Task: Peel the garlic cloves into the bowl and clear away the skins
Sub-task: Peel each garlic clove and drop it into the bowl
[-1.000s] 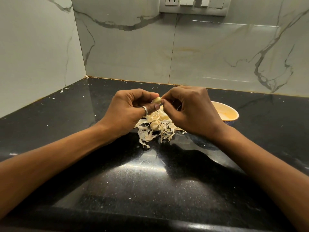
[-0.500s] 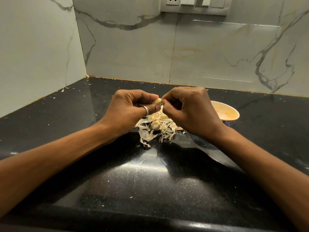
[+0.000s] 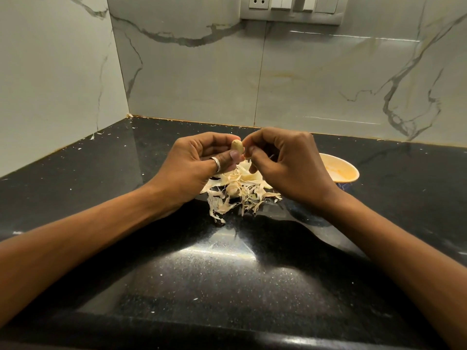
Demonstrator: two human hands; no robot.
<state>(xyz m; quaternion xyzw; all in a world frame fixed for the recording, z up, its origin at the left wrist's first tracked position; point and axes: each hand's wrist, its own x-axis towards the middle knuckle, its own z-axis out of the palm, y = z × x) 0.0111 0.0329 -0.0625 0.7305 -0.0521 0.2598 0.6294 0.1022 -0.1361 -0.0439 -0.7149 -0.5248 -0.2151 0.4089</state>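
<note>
My left hand [image 3: 199,168], with a ring on the thumb, pinches a pale garlic clove [image 3: 237,146] between thumb and fingers above the counter. My right hand [image 3: 285,162] is curled close beside it, its fingertips touching the clove's right side. Below both hands lies a heap of papery garlic skins [image 3: 235,193] with at least one clove among them. A yellow bowl [image 3: 341,170] stands to the right, partly hidden behind my right hand; its contents are hard to make out.
The black polished countertop [image 3: 227,274] runs to a front edge near me and carries scattered skin flecks. Marble wall tiles close off the back and left sides. A switch panel [image 3: 290,7] sits high on the back wall.
Both hands have stayed above the skin heap. The clove shows more between my fingers now, and my right fingertips have shifted slightly on it.
</note>
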